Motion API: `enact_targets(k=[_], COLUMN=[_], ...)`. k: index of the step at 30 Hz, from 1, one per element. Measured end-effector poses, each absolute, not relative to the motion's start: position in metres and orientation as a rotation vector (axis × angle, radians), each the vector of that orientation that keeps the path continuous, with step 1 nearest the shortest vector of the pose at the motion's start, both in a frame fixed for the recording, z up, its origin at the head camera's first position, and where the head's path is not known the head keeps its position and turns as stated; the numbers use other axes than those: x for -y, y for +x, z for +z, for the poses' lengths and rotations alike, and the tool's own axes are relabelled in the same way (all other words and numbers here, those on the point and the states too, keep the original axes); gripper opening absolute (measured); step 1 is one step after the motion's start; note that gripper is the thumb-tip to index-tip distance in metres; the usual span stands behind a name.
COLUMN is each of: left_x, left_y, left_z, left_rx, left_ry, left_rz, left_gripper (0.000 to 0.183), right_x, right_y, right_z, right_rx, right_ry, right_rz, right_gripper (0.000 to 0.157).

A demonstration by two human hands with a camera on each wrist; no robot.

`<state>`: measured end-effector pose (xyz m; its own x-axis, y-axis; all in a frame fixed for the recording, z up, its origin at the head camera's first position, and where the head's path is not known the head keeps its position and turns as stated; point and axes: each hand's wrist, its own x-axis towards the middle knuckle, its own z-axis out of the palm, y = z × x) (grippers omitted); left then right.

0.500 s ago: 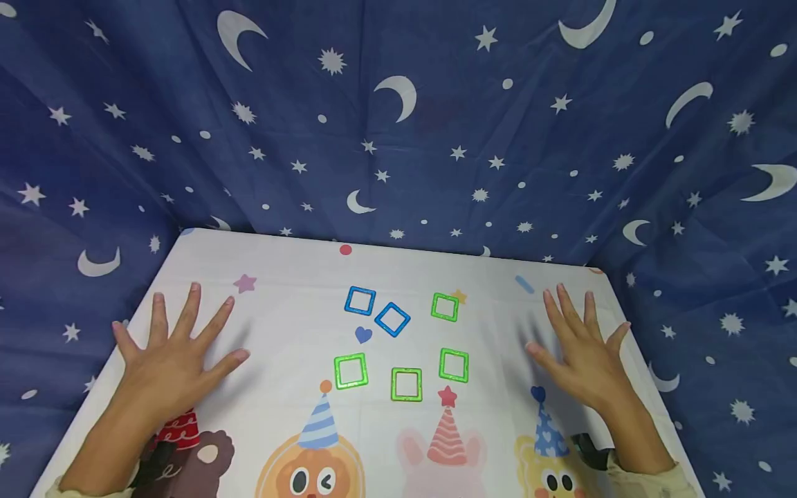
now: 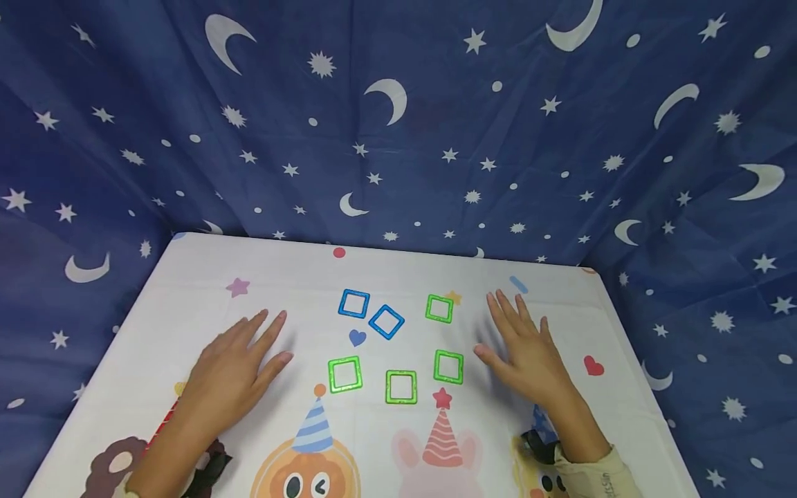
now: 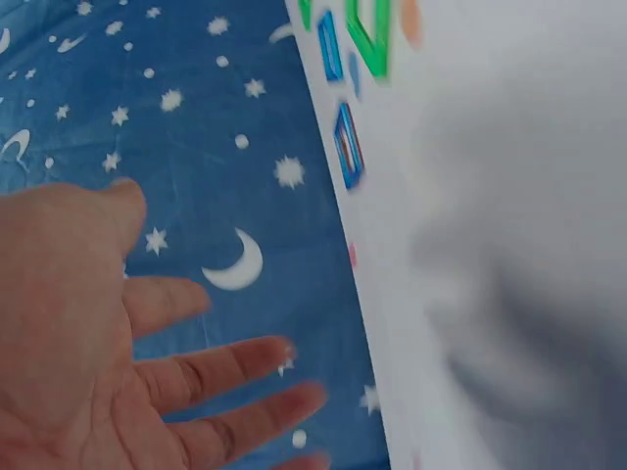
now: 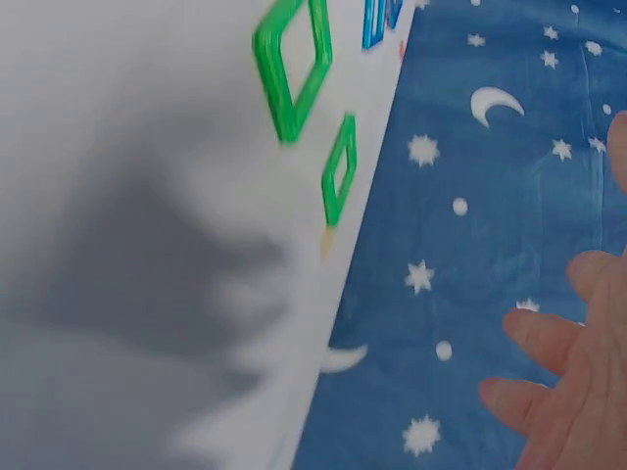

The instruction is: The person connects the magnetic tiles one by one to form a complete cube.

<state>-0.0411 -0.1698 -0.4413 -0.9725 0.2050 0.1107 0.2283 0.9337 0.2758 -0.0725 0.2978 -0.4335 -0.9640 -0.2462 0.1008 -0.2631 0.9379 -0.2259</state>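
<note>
Several square frame tiles lie flat and apart on the white tabletop. Two are blue: one blue tile (image 2: 342, 303) at the back and a tilted blue tile (image 2: 375, 315) beside it. The green ones are a back right tile (image 2: 428, 308), a right tile (image 2: 437, 367), a front middle tile (image 2: 389, 387) and a front left tile (image 2: 333, 375). My left hand (image 2: 227, 377) hovers left of them, fingers extended, holding nothing. Over on the right, my right hand (image 2: 526, 353) is held above the table with straight fingers, nearest the right green tiles. Neither hand touches a tile.
The white table cover (image 2: 299, 270) carries printed party animals, stars and hearts. Behind and at both sides hangs a dark blue curtain (image 2: 280, 104) with moons and stars. A black wrist strap (image 2: 538, 447) shows at the right sleeve (image 2: 594, 474).
Both hands have moved inward toward the tiles, the left to the right and the right to the left. Their spread fingers have drawn closer together. The tiles keep their arrangement.
</note>
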Motion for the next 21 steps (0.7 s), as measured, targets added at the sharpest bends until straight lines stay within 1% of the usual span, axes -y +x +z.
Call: enact_targets(k=[5,10,16,21], left_x=[0.143,0.120,0.112,0.108], left_y=[-0.040,-0.040,-0.042,-0.046], left_z=[-0.447,-0.456,-0.467,-0.479], left_rx=[3.003,3.019,2.995,3.014], left_ry=[-0.299,-0.263,-0.245,-0.145], left_rz=[-0.601,-0.857,-1.088,-1.288], left_gripper=[0.064,0.055,0.043,0.038], right_x=[-0.276,-0.259,-0.236,-0.217], right_y=[-0.072,-0.070,-0.072,-0.073], right_z=[-0.445,-0.453,-0.455,-0.457], right_rx=[2.988,2.955,2.959,3.001], right_ry=[0.467,0.512,0.562,0.575], right_rz=[0.434,0.526,0.637,0.655], right_gripper=[0.085,0.074,0.053,0.036])
